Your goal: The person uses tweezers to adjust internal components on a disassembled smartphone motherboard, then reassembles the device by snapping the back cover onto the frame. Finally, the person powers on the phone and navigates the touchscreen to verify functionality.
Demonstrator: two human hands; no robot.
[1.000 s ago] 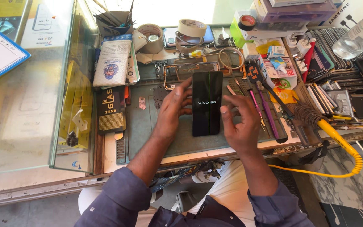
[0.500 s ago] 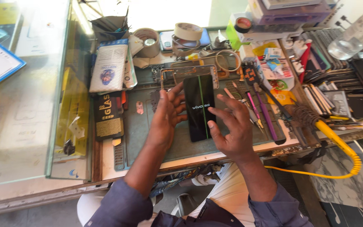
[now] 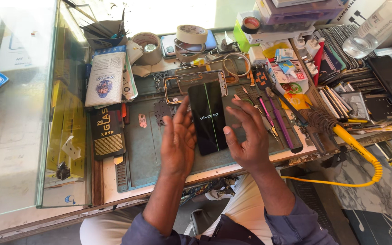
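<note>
On the desk's [image 3: 114,181] grey mat [image 3: 146,149], flanking a lit phone [image 3: 207,115] with both hands, left [image 3: 178,143] and right [image 3: 248,138], spread, gripping nothing, steadying its edges.

Two open hands, left hand [image 3: 178,144] and right hand [image 3: 247,136], flank a lit phone [image 3: 207,118] on a cluttered repair mat [image 3: 146,145].

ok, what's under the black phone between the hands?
The black phone lies on a grey-green work mat; its far end overlaps a bare phone frame. Both flank it: left hand, right hand. What's directly beneath is covered.
</note>
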